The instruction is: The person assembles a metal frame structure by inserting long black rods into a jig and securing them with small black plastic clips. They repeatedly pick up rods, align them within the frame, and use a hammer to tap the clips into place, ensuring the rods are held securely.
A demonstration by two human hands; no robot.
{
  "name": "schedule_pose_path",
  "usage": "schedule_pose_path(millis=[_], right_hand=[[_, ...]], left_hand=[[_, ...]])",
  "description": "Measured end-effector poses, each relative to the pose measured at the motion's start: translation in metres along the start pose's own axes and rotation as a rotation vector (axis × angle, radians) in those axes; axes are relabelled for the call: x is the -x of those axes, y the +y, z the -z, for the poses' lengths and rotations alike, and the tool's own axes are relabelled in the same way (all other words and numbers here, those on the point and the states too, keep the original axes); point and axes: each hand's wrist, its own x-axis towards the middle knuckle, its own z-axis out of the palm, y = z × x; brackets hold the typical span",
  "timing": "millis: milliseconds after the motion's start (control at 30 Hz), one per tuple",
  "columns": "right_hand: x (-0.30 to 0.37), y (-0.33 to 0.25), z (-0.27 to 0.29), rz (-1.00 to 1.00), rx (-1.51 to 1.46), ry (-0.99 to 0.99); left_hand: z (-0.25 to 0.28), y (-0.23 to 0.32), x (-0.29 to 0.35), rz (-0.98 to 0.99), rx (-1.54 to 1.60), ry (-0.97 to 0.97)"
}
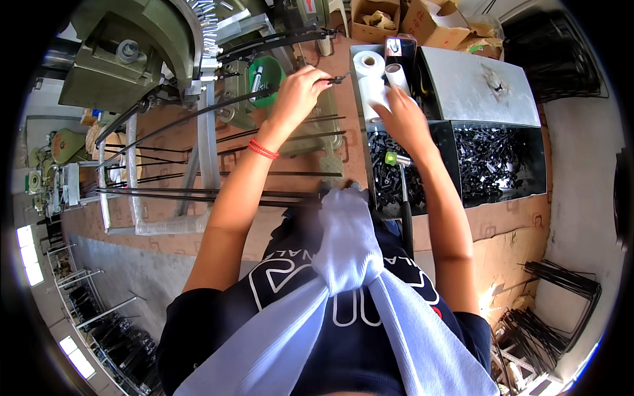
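My left hand [298, 98], with a red cord bracelet on its wrist, is closed in a pinch on a thin black rod [198, 117]. The rod slants from the machine side at the left up to my fingers, and a small dark end piece [338, 79] sticks out past them. To the right, my right hand [404, 119] is over the white plastic rolls [370, 89]; motion blurs its fingers, and whether they hold anything is hidden. Below that hand, a hammer [405, 188] with a green-capped head lies across a bin of small black parts [386, 175].
A large green machine [132, 53] stands at the upper left, with a green bucket [267, 76] beside it. More black rods [264, 195] rest across a metal frame [135, 191]. Another bin [492, 158] of black parts and cardboard boxes [432, 25] are on the right.
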Motion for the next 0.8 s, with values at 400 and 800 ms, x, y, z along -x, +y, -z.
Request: schedule_pose_path(millis=[400,800], right_hand=[[0.149,0.006,0.047,-1.411,-1.525,-0.235],[0.073,-0.071,0.03,-0.632,-1.364,-0.066]], left_hand=[[0.001,-0.011,-0.001,-0.054,0.003,-0.054],[-0.001,-0.012,-0.004,-0.067,0.045,-0.055]])
